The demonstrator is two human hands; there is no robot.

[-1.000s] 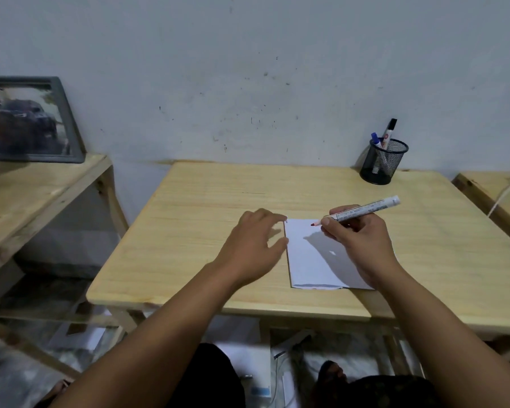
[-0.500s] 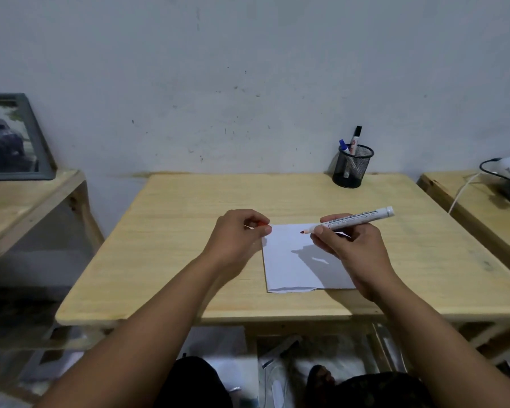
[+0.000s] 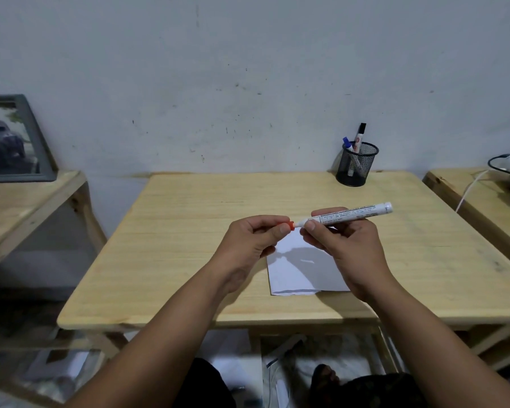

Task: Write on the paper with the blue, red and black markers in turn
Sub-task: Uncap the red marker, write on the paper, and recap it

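Hands met above the middle of the counter (image 3: 189, 231), two of them, both raised off the wood. The right hand (image 3: 348, 245) was clenched around one white marker (image 3: 348, 214), its fingers (image 3: 309, 226) wrapped about the front part of the barrel, which lay nearly level with the rear end pointing toward the counter's right edge. The left hand (image 3: 251, 240) was pinched on one red cap (image 3: 290, 225), held between thumb and forefinger and touching the marker's tip end; whether the cap was fully seated could not be told. One sheet of white paper (image 3: 301, 275) lay flat beneath the hands, near the front edge of the counter and a little right of its middle, partly covered by the right hand and crossed by the hands' shadows; no writing could be made out on its visible part. One black mesh pen cup (image 3: 357, 166) stood at the counter's back edge toward the right corner, well apart from the paper. Two markers stood in it: a black-capped marker (image 3: 360, 134) leaning upward and a shorter blue-capped marker (image 3: 347, 143) just beside it. One framed picture (image 3: 12, 142) leaned against the wall on a separate surface to the left.
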